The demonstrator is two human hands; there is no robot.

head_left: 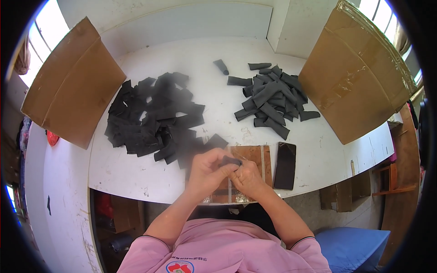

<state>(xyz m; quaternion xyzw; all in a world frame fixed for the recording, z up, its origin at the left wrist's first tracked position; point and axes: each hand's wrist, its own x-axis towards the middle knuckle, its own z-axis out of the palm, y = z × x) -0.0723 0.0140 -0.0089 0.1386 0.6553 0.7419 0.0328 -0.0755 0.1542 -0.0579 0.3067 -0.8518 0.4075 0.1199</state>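
Close to the table's front edge, my left hand (205,172) and my right hand (249,179) come together on a small dark grey tube-shaped piece of cloth (231,160). Fingers of both hands are closed around it, and part of it is hidden by them. Beyond my left hand spreads a loose heap of flat dark pieces (150,116). A pile of dark grey tubes (273,98) lies farther off on the right, with a single tube (221,67) apart from it. Beneath my hands is a brown board (255,157) with strips of clear tape.
A black phone (285,166) lies right of the board. Cardboard panels stand upright at the left (75,86) and right (357,75) of the white table (214,113). A blue cloth-like thing (353,248) is at the lower right, beside a cardboard box (348,195) under the table.
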